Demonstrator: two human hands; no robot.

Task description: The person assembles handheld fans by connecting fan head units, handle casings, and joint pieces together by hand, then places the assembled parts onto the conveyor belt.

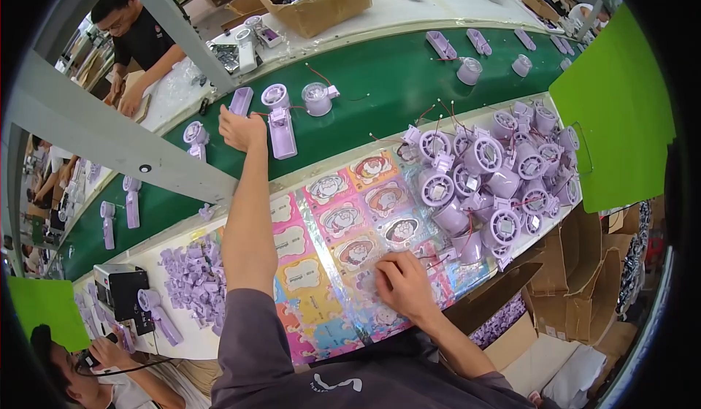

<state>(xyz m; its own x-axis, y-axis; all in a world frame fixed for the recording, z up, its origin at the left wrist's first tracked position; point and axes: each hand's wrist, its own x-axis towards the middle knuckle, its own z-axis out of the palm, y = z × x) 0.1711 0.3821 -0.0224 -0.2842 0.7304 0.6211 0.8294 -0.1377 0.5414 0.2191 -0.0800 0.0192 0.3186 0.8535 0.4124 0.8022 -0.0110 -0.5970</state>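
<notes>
My left arm reaches out over the green conveyor belt (365, 80). At its end, my left hand (244, 129) is closed at the near end of a lilac handle shell (241, 101), a narrow open trough. Just right of that hand lies another lilac handle shell (282, 140) with a round fan head (274, 96) at its far end. A round fan housing (318, 99) with red wires sits further right. My right hand (405, 286) rests with curled fingers on the colourful printed sheets (343, 219); anything inside its fingers is hidden.
Many lilac fan housings (504, 161) with loose wires are heaped at the right. Small lilac parts (193, 281) form a pile at the left, near a black box (124, 299). A grey metal post (124, 131) slants across the belt. Co-workers sit across the belt and at lower left.
</notes>
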